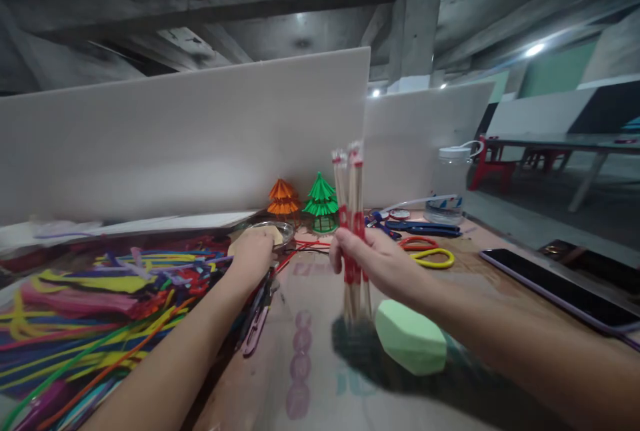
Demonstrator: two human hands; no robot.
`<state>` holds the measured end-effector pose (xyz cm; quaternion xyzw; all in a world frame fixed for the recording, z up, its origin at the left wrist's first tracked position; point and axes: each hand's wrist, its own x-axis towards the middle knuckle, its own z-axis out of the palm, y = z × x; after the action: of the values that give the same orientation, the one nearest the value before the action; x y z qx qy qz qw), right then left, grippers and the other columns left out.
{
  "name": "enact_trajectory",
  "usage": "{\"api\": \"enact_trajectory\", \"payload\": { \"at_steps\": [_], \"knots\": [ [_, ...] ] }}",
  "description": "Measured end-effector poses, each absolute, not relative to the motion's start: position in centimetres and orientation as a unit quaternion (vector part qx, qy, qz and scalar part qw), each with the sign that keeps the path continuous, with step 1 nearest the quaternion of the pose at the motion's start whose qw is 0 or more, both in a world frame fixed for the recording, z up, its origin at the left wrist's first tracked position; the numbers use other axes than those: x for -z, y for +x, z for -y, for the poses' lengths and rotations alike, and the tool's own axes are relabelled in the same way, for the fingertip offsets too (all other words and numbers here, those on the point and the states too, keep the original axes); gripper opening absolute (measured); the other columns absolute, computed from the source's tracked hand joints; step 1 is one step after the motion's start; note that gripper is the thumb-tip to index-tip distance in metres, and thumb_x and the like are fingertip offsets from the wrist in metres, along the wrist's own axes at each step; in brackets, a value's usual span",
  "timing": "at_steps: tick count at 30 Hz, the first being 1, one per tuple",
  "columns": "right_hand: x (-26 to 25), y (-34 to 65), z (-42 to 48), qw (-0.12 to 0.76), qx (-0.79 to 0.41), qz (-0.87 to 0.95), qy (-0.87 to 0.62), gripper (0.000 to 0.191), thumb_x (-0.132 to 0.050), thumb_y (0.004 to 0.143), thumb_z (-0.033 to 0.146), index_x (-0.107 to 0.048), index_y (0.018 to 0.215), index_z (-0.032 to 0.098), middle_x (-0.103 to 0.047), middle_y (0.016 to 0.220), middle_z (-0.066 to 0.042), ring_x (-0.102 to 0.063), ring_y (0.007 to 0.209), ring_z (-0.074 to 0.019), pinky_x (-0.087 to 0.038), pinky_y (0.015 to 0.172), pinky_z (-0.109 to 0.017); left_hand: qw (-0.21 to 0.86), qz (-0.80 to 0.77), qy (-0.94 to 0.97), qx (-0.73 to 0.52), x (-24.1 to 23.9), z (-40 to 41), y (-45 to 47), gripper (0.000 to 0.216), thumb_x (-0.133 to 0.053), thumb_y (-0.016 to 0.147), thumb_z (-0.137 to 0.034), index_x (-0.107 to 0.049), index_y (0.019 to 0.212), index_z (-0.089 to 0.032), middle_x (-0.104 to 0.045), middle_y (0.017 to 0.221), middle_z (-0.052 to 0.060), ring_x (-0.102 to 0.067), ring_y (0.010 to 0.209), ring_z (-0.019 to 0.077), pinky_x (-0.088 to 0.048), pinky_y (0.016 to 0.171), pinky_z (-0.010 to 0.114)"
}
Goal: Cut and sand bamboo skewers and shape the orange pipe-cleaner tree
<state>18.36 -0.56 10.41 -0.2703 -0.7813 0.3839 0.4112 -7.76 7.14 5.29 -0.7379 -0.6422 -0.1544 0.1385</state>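
Note:
My right hand (367, 254) is closed round an upright bundle of thin wooden sticks (356, 184) in clear wrappers with red bands. Below it, a pale green faceted block (411, 337) lies on the table. My left hand (254, 249) reaches to the back left, fingers curled down at a round shiny dish (286, 232). A tan piece (274, 233) shows beside its fingers; what they grip is hidden. Left of that arm spreads a heap of colourful pipe cleaners (115, 291). Pink-handled scissors or a cutter (256, 332), too blurred to tell, lie beside my left forearm.
At the back stand small orange (283, 197) and green (321, 199) tiered tree-like models before a white partition (200, 137). To the right are blue-handled tools (425, 227), yellow-and-red scissor handles (434, 258), a clear bottle (447, 184) and a phone (555, 287).

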Motion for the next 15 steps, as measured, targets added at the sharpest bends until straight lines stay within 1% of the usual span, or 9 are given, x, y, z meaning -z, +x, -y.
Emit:
{"api": "enact_trajectory", "payload": {
  "at_steps": [2, 3, 6, 7, 9, 10, 11, 13, 15],
  "knots": [
    [-8.5, 18.5, 0.6, 0.405, -0.402, 0.766, -0.297, 0.062, -0.041, 0.091, 0.075, -0.059, 0.079, 0.017, -0.055, 0.071, -0.001, -0.051, 0.062, -0.0120, -0.046, 0.057, -0.025, 0.133, 0.625, -0.745, 0.189, -6.5, -6.5, -6.8, 0.027, -0.069, 0.079, -0.016, -0.071, 0.105, -0.010, -0.068, 0.120, 0.023, -0.057, 0.121, 0.0388, -0.041, 0.105, 0.050],
    [-7.5, 18.7, 0.7, 0.399, -0.419, 0.755, -0.309, 0.063, -0.041, 0.090, 0.077, -0.059, 0.084, 0.017, -0.054, 0.071, -0.001, -0.051, 0.061, -0.0124, -0.045, 0.057, -0.026, 0.127, 0.613, -0.751, 0.210, -7.2, -6.1, -6.1, 0.032, -0.066, 0.083, -0.018, -0.069, 0.114, -0.009, -0.065, 0.127, 0.023, -0.055, 0.126, 0.0384, -0.039, 0.109, 0.050],
    [-5.4, 19.7, 1.5, 0.382, -0.424, 0.754, -0.324, 0.064, -0.040, 0.090, 0.078, -0.059, 0.093, 0.017, -0.056, 0.074, -0.002, -0.053, 0.066, -0.0146, -0.047, 0.061, -0.028, 0.070, 0.559, -0.779, 0.275, -9.0, -4.3, -3.4, 0.039, -0.043, 0.101, -0.033, -0.062, 0.129, -0.013, -0.064, 0.134, 0.017, -0.056, 0.128, 0.0290, -0.041, 0.110, 0.043],
    [-5.0, 19.9, 1.8, 0.373, -0.410, 0.767, -0.321, 0.062, -0.040, 0.091, 0.076, -0.059, 0.091, 0.017, -0.058, 0.077, -0.003, -0.054, 0.070, -0.0156, -0.048, 0.065, -0.029, 0.016, 0.525, -0.793, 0.309, -9.4, -3.5, -2.3, 0.045, -0.034, 0.104, -0.039, -0.059, 0.133, -0.016, -0.065, 0.135, 0.014, -0.058, 0.127, 0.0249, -0.044, 0.108, 0.038],
    [-4.4, 20.1, 2.2, 0.349, -0.384, 0.795, -0.314, 0.056, -0.042, 0.094, 0.069, -0.059, 0.084, 0.017, -0.060, 0.080, -0.004, -0.054, 0.075, -0.0170, -0.049, 0.073, -0.032, -0.250, 0.372, -0.781, 0.435, -9.5, -1.6, -0.2, 0.060, -0.031, 0.103, -0.058, -0.057, 0.136, -0.016, -0.064, 0.136, 0.016, -0.060, 0.127, 0.0266, -0.047, 0.106, 0.040],
    [-4.2, 20.0, 2.3, 0.339, -0.379, 0.801, -0.315, 0.052, -0.043, 0.096, 0.065, -0.058, 0.081, 0.018, -0.060, 0.080, -0.004, -0.054, 0.076, -0.0173, -0.049, 0.076, -0.033, -0.368, 0.303, -0.754, 0.451, -9.3, -0.7, 0.9, 0.068, -0.032, 0.098, -0.068, -0.056, 0.137, -0.017, -0.065, 0.135, 0.016, -0.061, 0.125, 0.0282, -0.049, 0.104, 0.042],
    [-4.0, 19.9, 2.4, 0.333, -0.381, 0.800, -0.322, 0.048, -0.044, 0.097, 0.061, -0.058, 0.080, 0.018, -0.061, 0.080, -0.004, -0.054, 0.076, -0.0175, -0.049, 0.077, -0.033, -0.453, 0.248, -0.719, 0.466, -9.1, 0.3, 1.9, 0.076, -0.033, 0.092, -0.076, -0.058, 0.134, -0.019, -0.068, 0.130, 0.017, -0.065, 0.119, 0.0296, -0.053, 0.099, 0.043],
    [-3.7, 19.8, 2.4, 0.333, -0.384, 0.794, -0.335, 0.042, -0.045, 0.098, 0.053, -0.058, 0.079, 0.019, -0.062, 0.080, -0.005, -0.056, 0.076, -0.0185, -0.050, 0.077, -0.034, -0.540, 0.201, -0.670, 0.467, -8.5, 2.0, 3.5, 0.075, -0.041, 0.087, -0.080, -0.058, 0.131, -0.022, -0.070, 0.124, 0.016, -0.068, 0.112, 0.0292, -0.056, 0.093, 0.043],
    [-3.5, 19.8, 2.5, 0.336, -0.374, 0.801, -0.325, 0.035, -0.048, 0.097, 0.049, -0.061, 0.083, 0.019, -0.064, 0.082, -0.006, -0.058, 0.082, -0.0210, -0.050, 0.082, -0.036, -0.557, 0.222, -0.655, 0.459, -8.0, 3.2, 4.5, 0.060, -0.058, 0.086, -0.071, -0.061, 0.121, -0.022, -0.073, 0.113, 0.013, -0.071, 0.102, 0.0263, -0.059, 0.083, 0.037]
  ]
}}
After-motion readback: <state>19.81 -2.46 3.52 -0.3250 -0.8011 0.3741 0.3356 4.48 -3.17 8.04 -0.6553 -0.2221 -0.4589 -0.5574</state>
